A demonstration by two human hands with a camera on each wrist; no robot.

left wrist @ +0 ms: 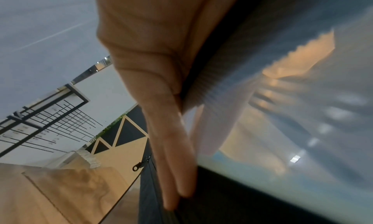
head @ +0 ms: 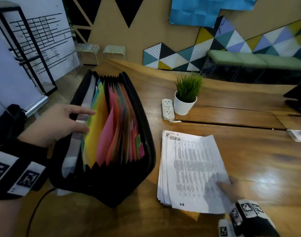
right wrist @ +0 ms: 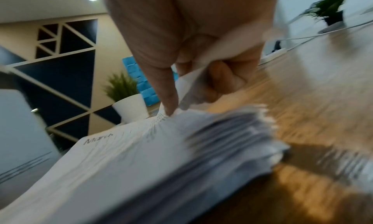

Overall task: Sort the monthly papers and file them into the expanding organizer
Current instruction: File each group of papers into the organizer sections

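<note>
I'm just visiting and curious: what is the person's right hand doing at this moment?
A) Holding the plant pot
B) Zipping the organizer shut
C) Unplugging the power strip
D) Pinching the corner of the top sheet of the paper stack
D: the right hand curls round a lifted corner of the top sheet of the paper stack on the wooden table.

My head camera looks steeply down over the table (head: 248, 168), organizer (head: 112, 185) left, papers (head: 190, 168) right. Left wrist camera sits tight against the organizer's (left wrist: 232, 203) wall. Right wrist camera skims low over the papers (right wrist: 121, 163), sharing the plant (head: 186, 95) (right wrist: 125, 98).
</note>
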